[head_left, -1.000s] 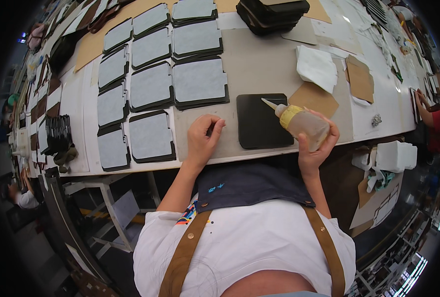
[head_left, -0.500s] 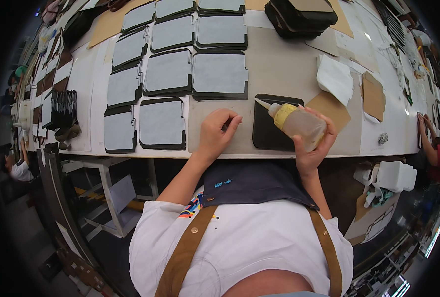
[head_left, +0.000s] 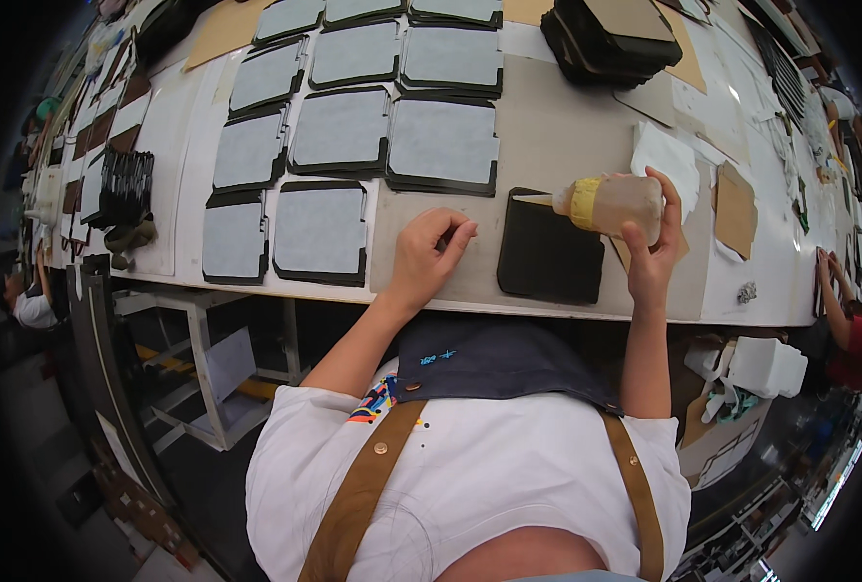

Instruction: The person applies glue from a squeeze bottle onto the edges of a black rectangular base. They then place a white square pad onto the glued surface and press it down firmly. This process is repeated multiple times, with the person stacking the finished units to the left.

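My right hand is wrapped round a squeeze bottle with a yellow band and a pale nozzle. The bottle is tipped on its side, its nozzle pointing left over the upper part of a flat black panel. Whether the tip touches the panel I cannot tell. The panel lies near the table's front edge. To its left, my left hand rests curled on the grey mat, apart from the panel, with nothing visible in its fingers.
Stacks of black-edged, grey-faced panels stand in rows at left and centre. A dark pile sits at the far right of the mat. White sheets and brown card lie at right. Another person's hands show at the right edge.
My right hand has moved right and slightly up with the bottle, whose nozzle now points more level across the black panel's top. My left hand stays curled in place.
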The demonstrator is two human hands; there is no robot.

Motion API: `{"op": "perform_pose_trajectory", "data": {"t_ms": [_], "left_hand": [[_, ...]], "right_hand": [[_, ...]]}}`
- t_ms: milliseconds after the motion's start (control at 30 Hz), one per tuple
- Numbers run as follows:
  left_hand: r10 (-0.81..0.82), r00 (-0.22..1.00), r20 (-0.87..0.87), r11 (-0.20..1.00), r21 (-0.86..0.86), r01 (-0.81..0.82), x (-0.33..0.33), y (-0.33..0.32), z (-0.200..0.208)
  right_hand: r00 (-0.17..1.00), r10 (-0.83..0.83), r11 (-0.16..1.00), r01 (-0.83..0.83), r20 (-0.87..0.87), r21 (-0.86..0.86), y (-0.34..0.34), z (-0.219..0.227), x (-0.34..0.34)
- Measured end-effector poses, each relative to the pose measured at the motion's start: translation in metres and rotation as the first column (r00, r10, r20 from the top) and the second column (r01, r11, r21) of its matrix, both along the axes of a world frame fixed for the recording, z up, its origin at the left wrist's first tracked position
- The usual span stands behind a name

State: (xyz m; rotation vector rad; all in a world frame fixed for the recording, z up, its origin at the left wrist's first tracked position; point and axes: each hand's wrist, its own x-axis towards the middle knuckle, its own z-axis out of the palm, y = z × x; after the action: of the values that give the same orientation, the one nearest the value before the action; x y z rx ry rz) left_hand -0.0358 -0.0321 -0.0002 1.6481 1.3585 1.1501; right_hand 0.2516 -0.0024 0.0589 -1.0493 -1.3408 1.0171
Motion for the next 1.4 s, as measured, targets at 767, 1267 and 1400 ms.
{"op": "perform_pose_trajectory", "data": {"t_ms": [767,1267,1400], "left_hand": [[0.006,0.999,0.052,0.999,-0.036,-0.004,0.002,-0.001,0.003],[0.024,0.996,0.086,0.997,-0.081,-0.017,0.002,-0.002,-0.005],[0.018,0.996,0.085,0.996,-0.086,-0.011,0.002,-0.001,-0.006]], "right_hand": [[0.971,0.217,0.971,-0.226,-0.096,-0.085,-0.027,-0.001,0.007],[0.896,-0.351,0.936,0.333,-0.272,-0.11,-0.01,-0.015,0.096],[0.935,-0.306,0.952,0.306,-0.178,-0.03,-0.003,-0.022,0.097]]}}
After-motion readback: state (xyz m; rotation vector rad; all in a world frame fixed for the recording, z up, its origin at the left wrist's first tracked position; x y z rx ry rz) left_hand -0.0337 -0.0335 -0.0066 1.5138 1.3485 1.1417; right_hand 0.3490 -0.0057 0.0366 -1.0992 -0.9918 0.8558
